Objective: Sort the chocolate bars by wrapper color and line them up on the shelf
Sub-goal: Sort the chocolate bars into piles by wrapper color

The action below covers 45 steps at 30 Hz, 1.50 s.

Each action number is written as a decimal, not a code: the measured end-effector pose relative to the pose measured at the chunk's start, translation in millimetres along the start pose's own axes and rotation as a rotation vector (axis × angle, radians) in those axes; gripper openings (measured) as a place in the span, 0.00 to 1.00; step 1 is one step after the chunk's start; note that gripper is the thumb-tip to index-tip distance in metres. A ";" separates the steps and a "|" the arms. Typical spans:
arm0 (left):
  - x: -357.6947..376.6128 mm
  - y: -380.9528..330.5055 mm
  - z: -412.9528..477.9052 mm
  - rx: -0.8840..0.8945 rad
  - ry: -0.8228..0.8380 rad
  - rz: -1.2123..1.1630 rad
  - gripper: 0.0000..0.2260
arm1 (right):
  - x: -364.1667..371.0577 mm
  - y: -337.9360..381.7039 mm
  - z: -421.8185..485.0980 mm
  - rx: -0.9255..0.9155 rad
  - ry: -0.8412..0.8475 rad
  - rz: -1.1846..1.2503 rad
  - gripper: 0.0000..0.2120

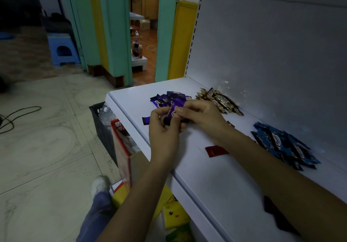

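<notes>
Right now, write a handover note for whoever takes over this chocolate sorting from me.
Hands: left hand and right hand together pinch a purple bar over the shelf.
Piles: purple pile, gold pile and blue pile lie further back.
Done: three colours grouped.
Left: a red bar and a stray purple one lie loose; the piles are heaps, not lines.

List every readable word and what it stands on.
"Choco": on a brown-and-gold bar at the back of the shelf.
"Choco": on a blue bar in the right pile.
Partly hidden, unreadable: logo on the purple bar pinched by left hand and right hand.
Too blurred: print on the red box below.
</notes>
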<state>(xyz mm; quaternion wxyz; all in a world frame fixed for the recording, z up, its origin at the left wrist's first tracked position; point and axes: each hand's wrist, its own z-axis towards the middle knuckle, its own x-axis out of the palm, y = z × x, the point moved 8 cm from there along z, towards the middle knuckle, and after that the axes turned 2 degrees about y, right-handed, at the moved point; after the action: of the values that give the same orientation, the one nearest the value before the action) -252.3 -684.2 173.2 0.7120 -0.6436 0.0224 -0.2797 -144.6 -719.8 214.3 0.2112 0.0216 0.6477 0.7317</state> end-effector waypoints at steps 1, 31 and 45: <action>1.9 0.9 -0.2 0.017 0.024 0.064 0.09 | -4.4 -2.3 -0.3 0.016 -0.033 0.019 0.06; 53.8 16.3 -17.5 0.276 0.468 1.022 0.15 | -70.6 -17.0 -36.8 -0.107 -0.298 -0.909 0.16; 275.6 13.4 -215.4 0.692 1.081 0.877 0.25 | -219.9 6.0 -331.5 0.214 -0.774 -1.063 0.17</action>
<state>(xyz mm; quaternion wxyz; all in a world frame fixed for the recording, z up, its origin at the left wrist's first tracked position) -99.6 -996.4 214.5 0.8082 -0.0909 0.5307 -0.2385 -47.4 -1105.6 220.2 0.7573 -0.0185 0.5167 0.3990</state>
